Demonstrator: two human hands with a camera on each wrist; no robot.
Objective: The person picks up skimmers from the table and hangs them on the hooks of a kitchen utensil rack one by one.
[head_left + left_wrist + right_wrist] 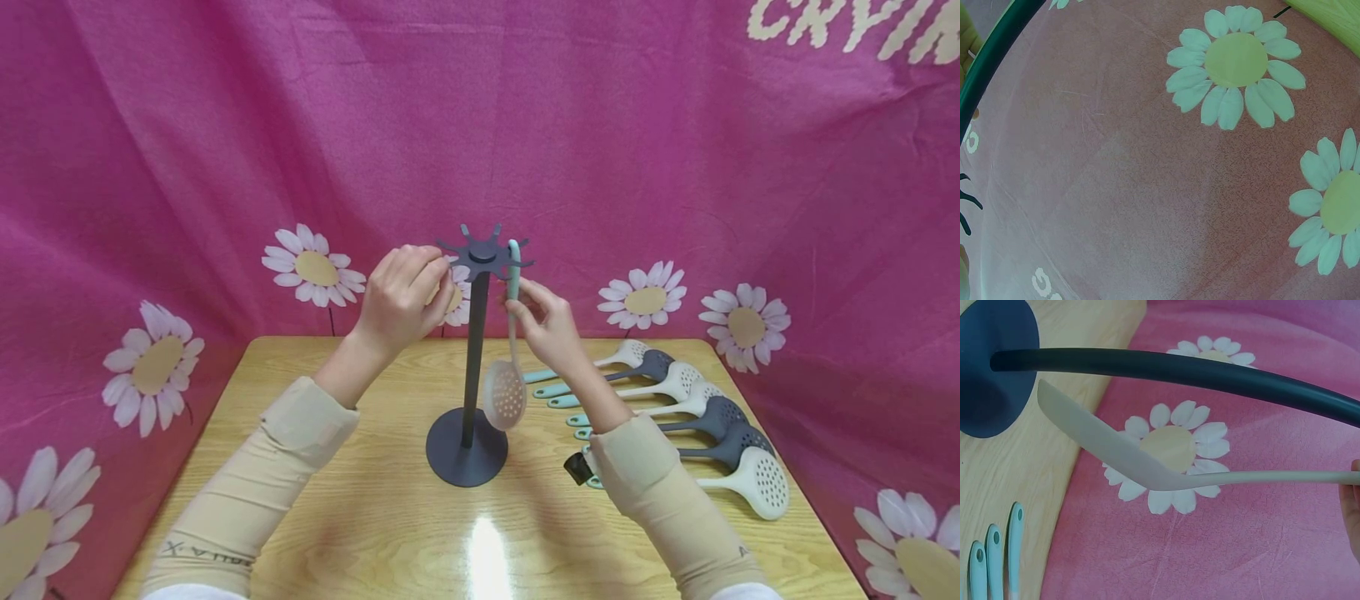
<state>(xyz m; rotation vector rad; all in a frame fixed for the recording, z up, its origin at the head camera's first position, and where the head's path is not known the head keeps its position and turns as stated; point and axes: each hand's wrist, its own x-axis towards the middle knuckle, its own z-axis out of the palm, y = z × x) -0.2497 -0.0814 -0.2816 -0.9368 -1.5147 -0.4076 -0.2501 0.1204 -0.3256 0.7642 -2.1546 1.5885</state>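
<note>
A dark grey utensil stand (pixel 476 358) with a ring of hooks at its top rises from a round base (pixel 1004 400) on the table. My left hand (pixel 405 293), fingers curled, grips the tip of a hook on the stand's left side. On the other side my right hand (pixel 546 323) pinches a pale skimmer (pixel 506 395) by its mint-green handle, thumb and fingers just under the top part. The skimmer hangs upright with its perforated head down beside the post, and its handle end overlaps a right-hand hook. In the right wrist view, the skimmer (pixel 1104 445) appears side-on below the post.
Several skimmers with white or dark grey heads lie in a row on the right of the wooden table (pixel 360 500), such as a white skimmer (pixel 765 483) at the front. Behind the table hangs a pink cloth (pixel 375 125) with daisies. A black object (pixel 577 468) sits by the right wrist.
</note>
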